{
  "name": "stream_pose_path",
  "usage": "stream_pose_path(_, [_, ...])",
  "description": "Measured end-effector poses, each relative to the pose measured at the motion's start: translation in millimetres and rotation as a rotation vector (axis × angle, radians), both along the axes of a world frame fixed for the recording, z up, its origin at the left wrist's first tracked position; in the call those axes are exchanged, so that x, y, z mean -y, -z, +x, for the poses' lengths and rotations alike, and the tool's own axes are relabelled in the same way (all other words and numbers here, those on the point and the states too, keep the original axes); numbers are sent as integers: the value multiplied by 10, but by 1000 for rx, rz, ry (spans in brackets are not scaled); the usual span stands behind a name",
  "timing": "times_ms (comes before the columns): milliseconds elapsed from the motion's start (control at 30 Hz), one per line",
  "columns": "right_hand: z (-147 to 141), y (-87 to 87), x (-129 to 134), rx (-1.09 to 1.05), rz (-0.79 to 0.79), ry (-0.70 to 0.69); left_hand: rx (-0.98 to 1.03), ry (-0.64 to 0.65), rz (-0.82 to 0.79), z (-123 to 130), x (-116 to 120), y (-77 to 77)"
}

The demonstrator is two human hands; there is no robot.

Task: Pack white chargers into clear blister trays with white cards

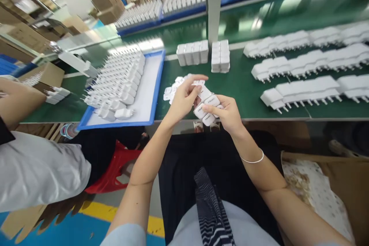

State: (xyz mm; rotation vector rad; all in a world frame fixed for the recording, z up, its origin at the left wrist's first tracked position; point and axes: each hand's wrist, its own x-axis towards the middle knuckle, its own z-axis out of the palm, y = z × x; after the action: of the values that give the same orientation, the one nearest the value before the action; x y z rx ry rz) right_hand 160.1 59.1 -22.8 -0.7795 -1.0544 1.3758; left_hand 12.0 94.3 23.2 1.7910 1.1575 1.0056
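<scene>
Over the table's front edge, my right hand [229, 114] grips a cluster of small white printed plastic covers [211, 100], thumb pressed on top. My left hand [184, 98] is closed with thumb and fingers pinching a white piece [203, 92] at the upper side of that cluster. Exactly where that piece ends and the cluster begins is hard to make out. Beside my left hand, a loose pile of similar white pieces [168, 93] lies on the green table [239, 100], partly hidden behind the hand.
Pronged white plug housings fill a blue-rimmed tray [158, 92] at left. Stacked white blocks [192, 53] stand behind my hands, near a grey post [213, 7]. Rows of white plug housings [305, 90] line the right. Another person's arm [20, 100] is at far left, above a red stool [115, 173].
</scene>
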Motion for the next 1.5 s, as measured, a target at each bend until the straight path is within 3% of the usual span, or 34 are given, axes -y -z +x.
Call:
stream_pose_path(133, [-10, -23, -455, 50, 38, 80, -187, -285, 181, -123, -576, -37])
stream_pose_path(233, [9, -9, -592, 95, 67, 119, -197, -349, 255, -257, -740, -45])
stream_pose_path(367, [-6, 41, -597, 137, 80, 140, -165, -298, 244, -328, -621, 10])
stream_pose_path(533, [-45, 74, -553, 179, 88, 139, -28, 0, 65, -244, -392, 90])
stream_pose_path(600, [-44, 78, -534, 183, 81, 139, 40, 43, -8, -229, -372, 111])
stream_pose_path(833, [-15, 98, -477, 160, 121, 81, 163, 70, -136, -299, -371, 96])
stream_pose_path(1167, [-14, 85, -384, 314, 291, 141, 183, 80, -126, -311, -170, -83])
stream_pose_path(1267, [-25, 88, -369, 343, 321, 147, 171, 90, -114, -310, -154, -75])
stream_pose_path(1367, [-21, 90, -359, 338, 329, 161, 98, 16, -27, -311, -210, 3])
stream_pose_path(1500, [-4, 88, -365, 337, 256, 238, -4, -190, 94, -387, -424, 106])
